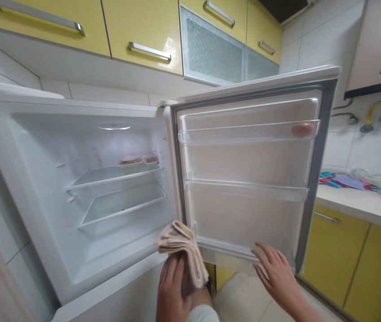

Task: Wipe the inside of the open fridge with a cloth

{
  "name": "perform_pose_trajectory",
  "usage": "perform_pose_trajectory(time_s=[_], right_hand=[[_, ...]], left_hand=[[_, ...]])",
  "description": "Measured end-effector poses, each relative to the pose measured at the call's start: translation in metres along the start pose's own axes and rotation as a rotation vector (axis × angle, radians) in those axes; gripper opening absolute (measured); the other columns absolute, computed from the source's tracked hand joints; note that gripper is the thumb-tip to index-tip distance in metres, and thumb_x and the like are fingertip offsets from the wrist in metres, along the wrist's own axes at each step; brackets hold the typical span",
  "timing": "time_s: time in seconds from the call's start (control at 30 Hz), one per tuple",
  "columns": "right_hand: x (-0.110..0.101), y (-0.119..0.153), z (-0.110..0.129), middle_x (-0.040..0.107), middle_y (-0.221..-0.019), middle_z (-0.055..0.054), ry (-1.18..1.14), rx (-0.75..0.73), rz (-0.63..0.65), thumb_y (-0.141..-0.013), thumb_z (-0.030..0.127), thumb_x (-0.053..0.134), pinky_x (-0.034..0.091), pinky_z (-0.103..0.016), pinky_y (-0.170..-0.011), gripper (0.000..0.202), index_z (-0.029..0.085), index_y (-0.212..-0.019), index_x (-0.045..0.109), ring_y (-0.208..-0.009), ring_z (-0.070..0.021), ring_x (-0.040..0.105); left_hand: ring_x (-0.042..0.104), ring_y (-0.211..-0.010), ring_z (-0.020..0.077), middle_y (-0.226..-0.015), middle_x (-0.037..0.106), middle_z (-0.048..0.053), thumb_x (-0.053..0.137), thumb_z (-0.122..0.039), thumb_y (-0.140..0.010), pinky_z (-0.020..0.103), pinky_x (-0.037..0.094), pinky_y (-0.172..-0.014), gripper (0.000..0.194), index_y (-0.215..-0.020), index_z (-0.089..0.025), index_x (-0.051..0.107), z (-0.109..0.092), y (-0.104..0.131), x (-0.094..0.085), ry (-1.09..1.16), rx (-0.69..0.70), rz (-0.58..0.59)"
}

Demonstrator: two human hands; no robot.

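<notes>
A folded beige and brown cloth [190,255] is gripped in my left hand [172,286], its fingers wrapped round the lower end. The cloth is in front of the hinge side of the open refrigerator [42,197], near the bottom corner where body and door meet. My right hand [276,273] holds nothing; its fingers are apart near the lower edge of the refrigerator door [244,219]. Whether those fingertips touch the door's bottom shelf, I cannot tell.
Small packages [131,160] sit on the upper glass shelf [116,175]. An egg [302,129] lies in the top door rack [240,133]. Yellow cabinets [143,27] hang above. Colourful cloths or bags [348,181] lie on the counter [344,203] at right.
</notes>
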State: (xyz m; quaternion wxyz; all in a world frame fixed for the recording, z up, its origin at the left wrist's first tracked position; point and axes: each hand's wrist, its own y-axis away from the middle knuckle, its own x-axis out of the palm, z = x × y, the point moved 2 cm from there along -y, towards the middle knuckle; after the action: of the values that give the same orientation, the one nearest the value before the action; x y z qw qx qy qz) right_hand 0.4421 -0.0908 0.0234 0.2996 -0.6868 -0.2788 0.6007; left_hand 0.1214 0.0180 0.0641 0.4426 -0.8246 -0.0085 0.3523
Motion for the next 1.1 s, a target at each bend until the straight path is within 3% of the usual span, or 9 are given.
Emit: perform_pose_trajectory(time_s=[0.03, 0.1, 0.17, 0.27, 0.53, 0.63, 0.73, 0.9, 1.1], right_hand=[[0.006, 0.001, 0.002, 0.069, -0.118, -0.007, 0.006, -0.003, 0.059, -0.097, 0.034, 0.052, 0.044, -0.042, -0.096, 0.021, 0.026, -0.115, 0.061, -0.109, -0.0248, 0.062], [0.011, 0.000, -0.003, 0.072, -0.100, -0.004, -0.009, 0.023, 0.167, -0.099, 0.030, 0.048, 0.042, -0.039, -0.087, 0.017, 0.025, -0.106, 0.063, -0.094, -0.0216, 0.064], [0.012, -0.005, -0.011, 0.071, -0.090, -0.002, -0.040, 0.040, 0.246, -0.101, 0.030, 0.045, 0.040, -0.036, -0.080, 0.019, 0.025, -0.102, 0.063, -0.084, -0.0203, 0.063], [0.011, -0.013, -0.024, 0.072, -0.090, -0.003, -0.090, 0.052, 0.304, -0.102, 0.031, 0.043, 0.037, -0.035, -0.079, 0.022, 0.024, -0.103, 0.064, -0.085, -0.0205, 0.064], [0.019, -0.032, -0.048, 0.072, -0.094, -0.006, -0.200, 0.087, 0.453, -0.104, 0.034, 0.034, 0.033, -0.035, -0.079, 0.033, 0.022, -0.103, 0.064, -0.090, -0.0211, 0.065], [0.021, -0.036, -0.054, 0.073, -0.096, -0.007, -0.226, 0.096, 0.470, -0.104, 0.034, 0.034, 0.033, -0.035, -0.080, 0.034, 0.021, -0.105, 0.065, -0.092, -0.0215, 0.065], [0.021, -0.039, -0.057, 0.073, -0.096, -0.007, -0.238, 0.098, 0.471, -0.104, 0.036, 0.034, 0.033, -0.035, -0.080, 0.035, 0.021, -0.105, 0.065, -0.092, -0.0215, 0.064], [0.020, -0.041, -0.058, 0.073, -0.093, -0.006, -0.238, 0.112, 0.483, -0.103, 0.038, 0.036, 0.033, -0.035, -0.080, 0.035, 0.021, -0.099, 0.066, -0.091, -0.0207, 0.064], [0.018, -0.044, -0.062, 0.074, -0.095, -0.005, -0.235, 0.111, 0.498, -0.104, 0.040, 0.034, 0.034, -0.034, -0.080, 0.036, 0.022, -0.101, 0.065, -0.090, -0.0197, 0.065]], left_hand=[[0.056, -0.134, 0.0306, -0.139, 0.064, 0.011, 0.053, -0.012, -0.078, 0.051, 0.046, -0.114, 0.058, -0.133, -0.026, 0.060, -0.008, -0.013, 0.009, -0.090, 0.157, 0.055], [0.047, -0.142, 0.0286, -0.149, 0.056, 0.008, 0.047, -0.005, -0.079, 0.055, 0.036, -0.120, 0.067, -0.141, -0.030, 0.053, -0.024, -0.037, 0.030, -0.231, 0.289, 0.211], [0.048, -0.141, 0.0291, -0.148, 0.057, 0.009, 0.045, -0.009, -0.084, 0.057, 0.033, -0.121, 0.060, -0.140, -0.028, 0.054, -0.039, -0.052, 0.053, -0.288, 0.312, 0.377], [0.053, -0.133, 0.0311, -0.141, 0.060, 0.012, 0.046, -0.018, -0.088, 0.059, 0.034, -0.120, 0.054, -0.141, -0.023, 0.051, -0.053, -0.061, 0.081, -0.288, 0.292, 0.549], [0.052, -0.126, 0.0326, -0.133, 0.060, 0.014, 0.061, -0.033, -0.081, 0.059, 0.032, -0.117, 0.067, -0.146, -0.022, 0.043, -0.079, -0.073, 0.114, -0.220, 0.322, 0.671], [0.051, -0.129, 0.0337, -0.136, 0.059, 0.014, 0.061, -0.052, -0.082, 0.063, 0.028, -0.118, 0.072, -0.146, -0.023, 0.042, -0.089, -0.079, 0.120, -0.170, 0.330, 0.689], [0.053, -0.129, 0.0338, -0.138, 0.060, 0.013, 0.053, -0.071, -0.082, 0.059, 0.037, -0.113, 0.077, -0.144, -0.026, 0.044, -0.089, -0.090, 0.122, -0.087, 0.322, 0.743], [0.066, -0.112, 0.0288, -0.118, 0.071, 0.010, 0.049, -0.053, -0.091, 0.042, 0.051, -0.094, 0.041, -0.120, -0.025, 0.059, -0.073, -0.115, 0.125, -0.172, 0.363, 0.865], [0.071, -0.098, 0.0304, -0.105, 0.075, 0.010, 0.063, -0.054, -0.083, 0.037, 0.052, -0.080, 0.041, -0.111, -0.025, 0.059, -0.038, -0.133, 0.123, -0.247, 0.386, 0.968]])
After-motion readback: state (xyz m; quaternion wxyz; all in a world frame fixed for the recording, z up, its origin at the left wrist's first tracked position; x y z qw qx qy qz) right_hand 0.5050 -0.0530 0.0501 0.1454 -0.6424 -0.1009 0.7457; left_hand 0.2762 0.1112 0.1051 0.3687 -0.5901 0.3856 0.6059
